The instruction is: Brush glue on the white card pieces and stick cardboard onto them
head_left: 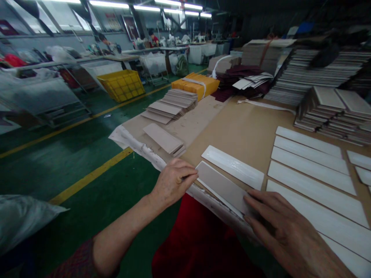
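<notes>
A beige cardboard strip (223,185) lies over a white-faced strip (218,196) at the table's near edge, their edges slightly out of line. My left hand (174,179) is closed in a pinch at the far left corner of the beige strip. At its other end, my right hand (278,224) grips it, thumb on the near edge and fingers on the far one. Just beyond lies another white strip (233,166) with a shiny, wet-looking face. More white strips (310,166) lie in rows on the right, and a small pile of beige strips (164,138) sits beyond my left hand.
Fanned cardboard pieces (174,103) and a strapped yellow bundle (195,85) stand at the table's far left. Tall board stacks (319,73) rise at the back right. A yellow crate (121,85) stands on the green floor. People sit at distant workbenches.
</notes>
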{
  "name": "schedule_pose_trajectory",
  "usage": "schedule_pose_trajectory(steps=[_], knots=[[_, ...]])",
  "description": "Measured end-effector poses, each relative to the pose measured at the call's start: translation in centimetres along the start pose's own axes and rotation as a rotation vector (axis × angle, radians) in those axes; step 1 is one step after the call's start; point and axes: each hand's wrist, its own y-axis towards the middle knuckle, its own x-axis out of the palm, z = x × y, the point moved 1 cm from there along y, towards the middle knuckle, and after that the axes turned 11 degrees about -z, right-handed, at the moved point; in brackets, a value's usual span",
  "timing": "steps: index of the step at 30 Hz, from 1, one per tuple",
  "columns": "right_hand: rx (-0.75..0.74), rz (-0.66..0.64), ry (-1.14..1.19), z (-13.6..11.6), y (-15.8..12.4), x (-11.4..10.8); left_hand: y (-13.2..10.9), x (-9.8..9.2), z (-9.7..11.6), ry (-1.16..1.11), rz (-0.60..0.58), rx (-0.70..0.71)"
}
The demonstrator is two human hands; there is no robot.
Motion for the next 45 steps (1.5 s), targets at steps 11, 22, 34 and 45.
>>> schedule_pose_trajectory(steps=[11,22,34,45], knots=[[0.006,-0.013,-0.056,-0.2,-0.5,0.6,0.0,0.0,0.0,-0.018,-0.009,-0.021],[-0.024,0.026,-0.214,-1.6,-0.4,0.7,0.1,0.1,-0.2,-0.012,0.011,-0.017],[-0.026,-0.04,-0.358,-1.6,-0.6,1.3,0.1,0.1,-0.1,0.026,0.004,0.007],[-0.075,-0.05,-0.473,-2.4,-0.4,2.1,0.1,-0.9,1.9,0.276,-0.238,0.097]])
